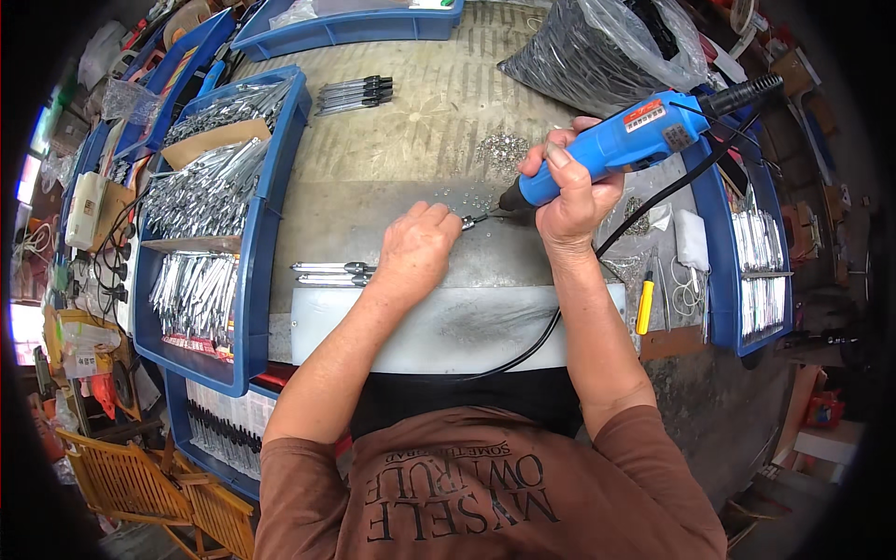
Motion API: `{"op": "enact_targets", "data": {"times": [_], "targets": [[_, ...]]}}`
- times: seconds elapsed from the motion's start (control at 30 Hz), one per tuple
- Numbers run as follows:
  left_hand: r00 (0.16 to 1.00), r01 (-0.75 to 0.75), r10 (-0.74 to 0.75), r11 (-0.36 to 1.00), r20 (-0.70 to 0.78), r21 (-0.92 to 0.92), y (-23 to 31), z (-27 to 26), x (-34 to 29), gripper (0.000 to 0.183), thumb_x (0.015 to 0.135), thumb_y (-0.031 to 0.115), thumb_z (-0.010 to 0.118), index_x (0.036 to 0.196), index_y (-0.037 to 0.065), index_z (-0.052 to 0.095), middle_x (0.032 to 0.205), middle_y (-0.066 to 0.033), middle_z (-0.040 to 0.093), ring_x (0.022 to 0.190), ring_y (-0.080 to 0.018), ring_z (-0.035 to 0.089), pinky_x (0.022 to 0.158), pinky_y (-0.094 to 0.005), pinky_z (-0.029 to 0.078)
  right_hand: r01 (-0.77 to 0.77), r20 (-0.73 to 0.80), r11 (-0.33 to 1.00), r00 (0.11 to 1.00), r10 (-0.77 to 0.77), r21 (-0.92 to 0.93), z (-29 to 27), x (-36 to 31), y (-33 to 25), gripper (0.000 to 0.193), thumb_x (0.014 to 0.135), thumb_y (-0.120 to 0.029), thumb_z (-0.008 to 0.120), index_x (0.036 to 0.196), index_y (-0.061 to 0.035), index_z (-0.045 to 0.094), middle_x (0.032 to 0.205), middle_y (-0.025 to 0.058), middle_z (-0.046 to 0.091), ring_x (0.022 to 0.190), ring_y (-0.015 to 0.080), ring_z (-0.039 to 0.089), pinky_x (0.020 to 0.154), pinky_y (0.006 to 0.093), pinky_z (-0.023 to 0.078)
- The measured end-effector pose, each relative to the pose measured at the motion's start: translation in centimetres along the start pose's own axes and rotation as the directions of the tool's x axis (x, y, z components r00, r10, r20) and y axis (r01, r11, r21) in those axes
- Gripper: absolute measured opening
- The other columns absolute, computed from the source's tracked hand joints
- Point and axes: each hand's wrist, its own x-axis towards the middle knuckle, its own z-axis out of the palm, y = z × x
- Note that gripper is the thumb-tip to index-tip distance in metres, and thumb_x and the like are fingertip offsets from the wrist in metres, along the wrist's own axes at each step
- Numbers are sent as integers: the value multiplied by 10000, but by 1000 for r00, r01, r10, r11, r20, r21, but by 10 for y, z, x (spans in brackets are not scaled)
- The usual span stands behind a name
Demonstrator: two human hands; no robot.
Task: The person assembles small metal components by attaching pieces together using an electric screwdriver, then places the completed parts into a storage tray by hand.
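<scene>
My right hand (577, 201) is wrapped round a blue electric screwdriver (611, 140), which tilts so that its black nose points down and left. The bit meets, or nearly meets, the end of a small metal part (470, 222). My left hand (413, 247) is closed on that part over the worktable; most of it is hidden by the fingers. Just beyond the fingertips lie loose small shiny screws or nuts (473, 202), with a larger heap (504, 149) further off. Slim metal rods with black ends (327, 273) rest beside my left wrist.
A blue bin (252, 308) full of metal rods stands at the left, and another blue bin (719, 261) at the right. A second row of rods (355, 95) and a plastic bag of dark parts (597, 56) lie further back. A yellow-handled screwdriver (645, 306) and a black cable (644, 205) are near my right arm.
</scene>
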Motion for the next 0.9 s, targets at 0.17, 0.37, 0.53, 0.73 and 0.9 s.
{"op": "enact_targets", "data": {"times": [0.17, 0.37, 0.53, 0.73, 0.9], "targets": [[997, 46, -51, 995, -56, -89, -2, 3, 0, 62, 691, 62, 619, 728, 49, 571, 732, -70, 545, 732, -258, 542, 612, -361, 452, -4, -14, 1000, 1000, 4, -4, -2, 1, 0, 402, 680, -72, 601, 1022, 39, 421, 742, 87, 511, 543, 162, 539, 525, 293, 454], [988, 81, -99, 986, -122, -146, -3, 2, 1, 103, 674, 54, 646, 737, 39, 565, 709, -78, 538, 706, -268, 542, 605, -365, 444, -6, -25, 1000, 1000, 6, -8, -2, 3, -1, 380, 671, -67, 593, 1007, 25, 440, 741, 96, 518, 529, 188, 544, 514, 313, 461], [992, 60, -73, 989, -99, -133, 1, 2, 1, 99, 677, 56, 642, 733, 40, 563, 711, -76, 538, 702, -264, 538, 605, -362, 444, 5, -26, 999, 1000, -6, -33, -4, 3, 1, 359, 669, -68, 584, 994, 11, 455, 751, 103, 528, 521, 214, 550, 515, 331, 467], [998, 18, -22, 998, -58, -57, 1, 3, 0, 80, 687, 71, 634, 730, 53, 569, 725, -62, 541, 720, -251, 534, 604, -358, 448, 8, -21, 1000, 1000, -8, -27, -4, 3, 1, 361, 669, -70, 585, 996, 10, 456, 751, 101, 529, 521, 210, 547, 516, 335, 469], [998, 40, -41, 999, -37, -23, 1, 4, 2, 78, 690, 84, 634, 729, 57, 572, 724, -57, 542, 719, -247, 535, 604, -361, 453, 3, -14, 1000, 1000, -3, -26, -4, 2, 2, 360, 666, -71, 589, 988, 20, 457, 740, 98, 530, 526, 204, 551, 520, 330, 466]]}}
